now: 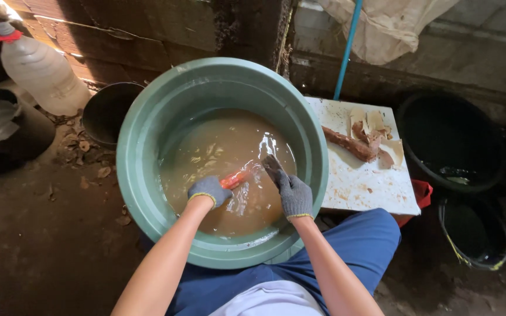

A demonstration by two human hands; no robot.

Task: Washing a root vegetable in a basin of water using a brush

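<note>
A large green basin sits in front of me, half full of muddy brown water with pale scraps floating in it. My left hand, in a grey knit glove, grips an orange-handled tool at the water's surface. My right hand, also gloved, holds a dark brown root piece just above the water, next to the tool's tip. Water splashes between the two hands.
A white board to the right carries a brown root and pale peelings. Two black buckets stand further right, another dark bucket and a plastic bottle at left. A blue pole leans on the wall.
</note>
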